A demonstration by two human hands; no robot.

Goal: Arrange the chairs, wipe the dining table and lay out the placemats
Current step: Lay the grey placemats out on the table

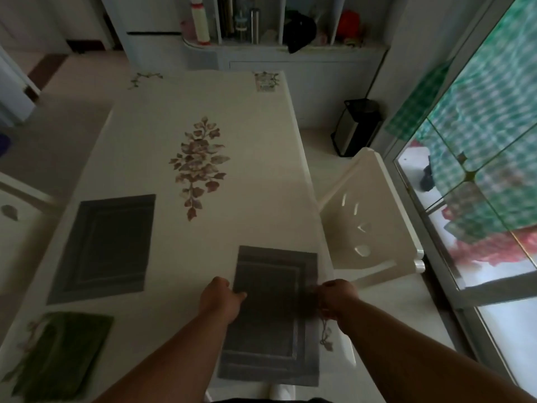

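Observation:
A long cream dining table (180,251) with a leaf print runs away from me. One grey placemat (106,248) lies flat on its left side. Near the right front edge, a second grey placemat (270,330) is held over another grey mat (308,260) that shows beneath it. My left hand (222,298) grips its left edge and my right hand (337,299) grips its right edge. A folded green cloth (64,353) rests at the table's front left corner. A white chair (369,216) stands at the right side, angled away from the table.
A black and silver bin (357,126) stands on the floor beyond the chair. Glass doors with a green checked curtain (479,141) line the right. White shelving (279,33) with bottles fills the back wall. Another white chair (17,228) sits at the left.

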